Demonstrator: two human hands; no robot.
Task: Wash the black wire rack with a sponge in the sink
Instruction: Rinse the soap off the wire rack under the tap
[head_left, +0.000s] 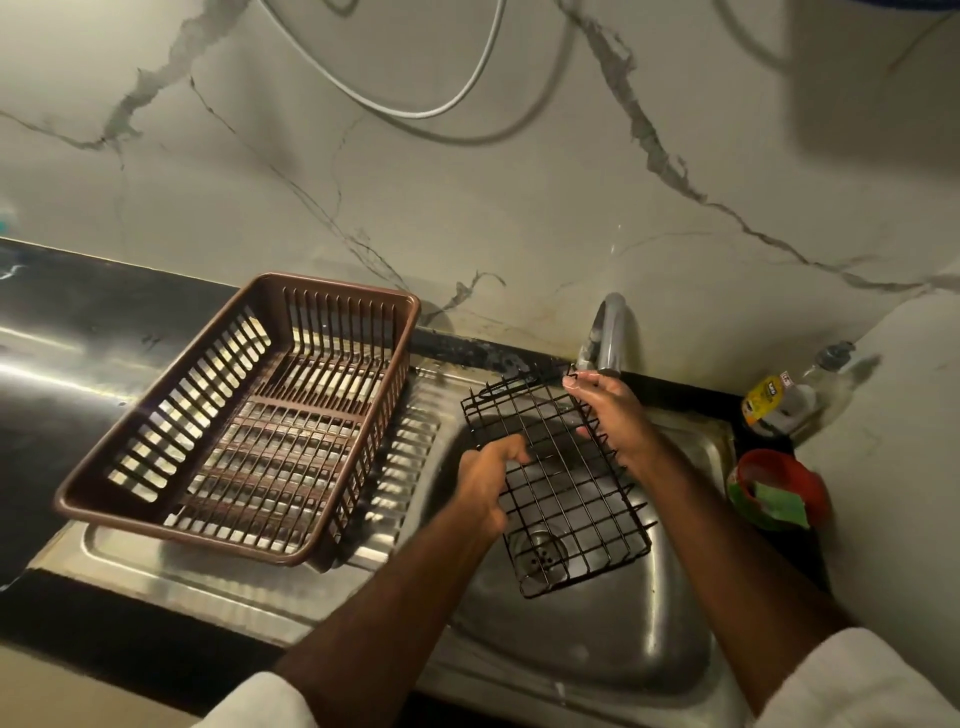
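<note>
Left hand (491, 480): grips the near-left edge of the wire rack (563, 488).
Right hand (613, 410): grips its far-right edge (just below the tap (605, 338)).
Sink (597, 639): beneath both hands.

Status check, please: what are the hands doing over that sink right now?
Left hand and right hand both grip black wire rack, held over sink. Sponge untouched in red bowl. Nothing obstructing.

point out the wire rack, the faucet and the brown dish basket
black wire rack (563, 499): head view, on the grid wires at its middle, over the sink.
faucet (609, 332): head view, on the curved metal spout.
brown dish basket (249, 415): head view, on its slatted floor, near the centre.
</note>
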